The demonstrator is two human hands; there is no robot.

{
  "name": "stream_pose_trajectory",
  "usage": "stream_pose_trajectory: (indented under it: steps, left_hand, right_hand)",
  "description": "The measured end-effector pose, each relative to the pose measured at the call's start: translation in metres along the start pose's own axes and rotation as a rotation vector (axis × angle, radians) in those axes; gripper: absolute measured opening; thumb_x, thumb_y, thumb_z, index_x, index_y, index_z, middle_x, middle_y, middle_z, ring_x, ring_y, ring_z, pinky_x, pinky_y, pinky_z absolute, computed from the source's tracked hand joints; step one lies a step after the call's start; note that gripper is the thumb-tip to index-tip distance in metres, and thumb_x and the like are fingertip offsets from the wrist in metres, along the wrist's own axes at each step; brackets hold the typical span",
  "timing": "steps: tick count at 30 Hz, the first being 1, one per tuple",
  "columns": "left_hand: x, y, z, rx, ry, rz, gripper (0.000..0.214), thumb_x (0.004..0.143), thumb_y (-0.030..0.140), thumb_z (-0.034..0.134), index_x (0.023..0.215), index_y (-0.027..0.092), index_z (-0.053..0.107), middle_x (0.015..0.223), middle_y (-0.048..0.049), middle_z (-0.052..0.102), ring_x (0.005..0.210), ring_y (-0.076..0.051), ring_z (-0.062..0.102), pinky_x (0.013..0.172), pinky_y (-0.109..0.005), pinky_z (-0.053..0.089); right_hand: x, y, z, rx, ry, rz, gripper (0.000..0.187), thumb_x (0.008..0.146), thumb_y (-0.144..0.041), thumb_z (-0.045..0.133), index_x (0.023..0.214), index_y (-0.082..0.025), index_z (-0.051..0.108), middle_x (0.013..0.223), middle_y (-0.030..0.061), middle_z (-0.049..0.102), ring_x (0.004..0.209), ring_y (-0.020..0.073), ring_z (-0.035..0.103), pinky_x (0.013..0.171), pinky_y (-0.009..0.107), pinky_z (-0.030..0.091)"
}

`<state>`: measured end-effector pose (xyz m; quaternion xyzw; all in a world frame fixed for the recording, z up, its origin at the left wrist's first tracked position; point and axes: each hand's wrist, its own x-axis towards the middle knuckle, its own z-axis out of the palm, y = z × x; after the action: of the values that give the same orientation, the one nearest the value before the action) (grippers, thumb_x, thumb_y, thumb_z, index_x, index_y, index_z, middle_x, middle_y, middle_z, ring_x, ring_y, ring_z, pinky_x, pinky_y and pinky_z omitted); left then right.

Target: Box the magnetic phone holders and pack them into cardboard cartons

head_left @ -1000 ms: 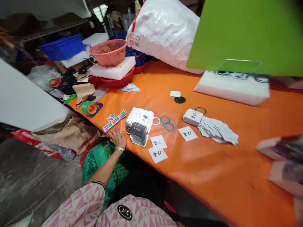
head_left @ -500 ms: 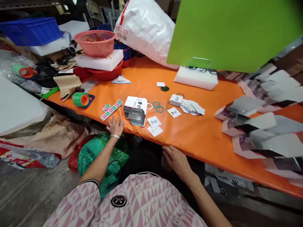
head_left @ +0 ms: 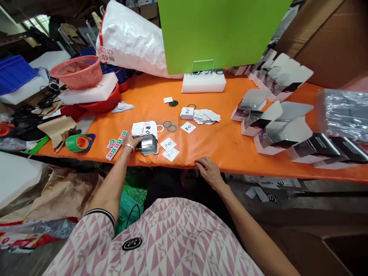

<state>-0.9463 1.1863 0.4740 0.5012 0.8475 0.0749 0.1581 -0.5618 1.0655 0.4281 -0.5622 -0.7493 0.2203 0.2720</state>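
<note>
Across our orange worktop [head_left: 209, 142], a pink basin [head_left: 84, 79] toward the back left corner held reddish stuff; open boxes [head_left: 266, 145] stood rightward. Near the front edge, our left hand [head_left: 130, 140] touched the carton stack [head_left: 148, 145], any pinch unclear; our right hand [head_left: 211, 172] rested, fingers together.

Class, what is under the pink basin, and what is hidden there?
A white foam block, with a red basin below it. What the red basin holds is covered.

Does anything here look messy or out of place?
Mildly: right of the neat card stack, white slips lie in an uneven, fanned-out spread rather than squared up. Loose papers also lie below the table, perhaps dropped. Nothing looks clearly damaged.
</note>
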Motion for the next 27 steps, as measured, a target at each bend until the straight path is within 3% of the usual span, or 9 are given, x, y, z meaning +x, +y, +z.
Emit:
stream_pose_trajectory:
  steps: [3,7,11,14,17,19,22,24,27]
  left_hand:
    - [0.008,0.002,0.004,0.065,-0.033,-0.024,0.056,0.080,0.044,0.070,0.124,0.013,0.055,0.132,-0.0201,0.060,0.123,-0.037,0.055,0.099,-0.048,0.046]
    - [0.010,0.001,0.007,0.077,-0.027,-0.027,0.054,0.082,0.044,0.068,0.125,0.015,0.054,0.137,-0.0205,0.056,0.128,-0.039,0.051,0.100,-0.053,0.045]
    - [0.006,0.000,0.004,0.068,-0.029,-0.057,0.060,0.084,0.048,0.063,0.132,0.015,0.050,0.138,-0.0236,0.053,0.128,-0.043,0.048,0.097,-0.060,0.044]
    - [-0.011,0.013,0.004,0.124,0.142,0.018,0.066,0.084,0.044,0.061,0.139,0.011,0.044,0.140,-0.0271,0.048,0.128,-0.045,0.045,0.098,-0.063,0.041]
    - [-0.038,0.046,0.015,0.205,0.336,0.301,0.061,0.088,0.036,0.054,0.142,0.012,0.043,0.147,-0.0244,0.041,0.133,-0.043,0.038,0.104,-0.063,0.035]
    - [-0.054,0.073,0.029,0.236,0.244,0.503,0.054,0.089,0.035,0.051,0.138,0.012,0.050,0.144,-0.0217,0.046,0.131,-0.039,0.042,0.104,-0.055,0.037]
    - [-0.067,0.106,0.053,0.290,-0.026,0.678,0.041,0.088,0.034,0.052,0.123,0.015,0.063,0.126,-0.0172,0.061,0.117,-0.033,0.054,0.100,-0.043,0.043]
    - [-0.067,0.116,0.064,0.326,-0.113,0.706,0.032,0.088,0.032,0.051,0.109,0.016,0.069,0.113,-0.0155,0.065,0.109,-0.031,0.058,0.096,-0.039,0.045]
    - [-0.061,0.119,0.070,0.331,-0.122,0.697,0.026,0.089,0.028,0.048,0.097,0.016,0.070,0.107,-0.0158,0.066,0.106,-0.030,0.059,0.095,-0.038,0.045]
  right_hand:
    - [0.023,-0.030,0.002,-0.164,-0.123,0.087,0.027,0.098,-0.029,0.046,0.106,-0.017,0.068,0.100,0.0091,0.066,0.096,0.0186,0.060,0.084,0.029,0.046]
    - [0.063,-0.080,0.021,-0.366,-0.252,0.050,0.039,0.095,-0.046,0.056,0.118,-0.015,0.064,0.120,0.0151,0.062,0.110,0.0265,0.052,0.091,0.038,0.041]
    - [0.077,-0.093,0.044,-0.476,-0.281,-0.003,0.052,0.092,-0.053,0.059,0.118,-0.009,0.061,0.117,0.0181,0.060,0.109,0.0301,0.049,0.089,0.044,0.038]
    - [0.072,-0.087,0.049,-0.478,-0.322,-0.054,0.041,0.095,-0.045,0.055,0.114,-0.010,0.063,0.116,0.0158,0.060,0.107,0.0288,0.048,0.089,0.044,0.037]
    - [0.073,-0.085,0.046,-0.449,-0.392,-0.094,0.031,0.097,-0.039,0.053,0.110,-0.012,0.064,0.114,0.0140,0.061,0.108,0.0270,0.048,0.088,0.041,0.037]
    - [0.078,-0.087,0.042,-0.435,-0.393,-0.071,0.029,0.096,-0.037,0.056,0.111,-0.014,0.064,0.113,0.0128,0.061,0.109,0.0261,0.048,0.089,0.040,0.038]
    - [0.083,-0.089,0.037,-0.438,-0.391,-0.056,0.032,0.094,-0.040,0.059,0.112,-0.015,0.065,0.113,0.0124,0.061,0.108,0.0259,0.050,0.090,0.041,0.039]
    - [0.083,-0.089,0.036,-0.447,-0.404,-0.129,0.029,0.097,-0.036,0.053,0.110,-0.013,0.066,0.111,0.0126,0.062,0.105,0.0256,0.051,0.090,0.042,0.039]
    - [0.077,-0.086,0.041,-0.469,-0.389,-0.264,0.029,0.098,-0.020,0.042,0.108,-0.008,0.066,0.107,0.0147,0.062,0.101,0.0258,0.052,0.086,0.041,0.040]
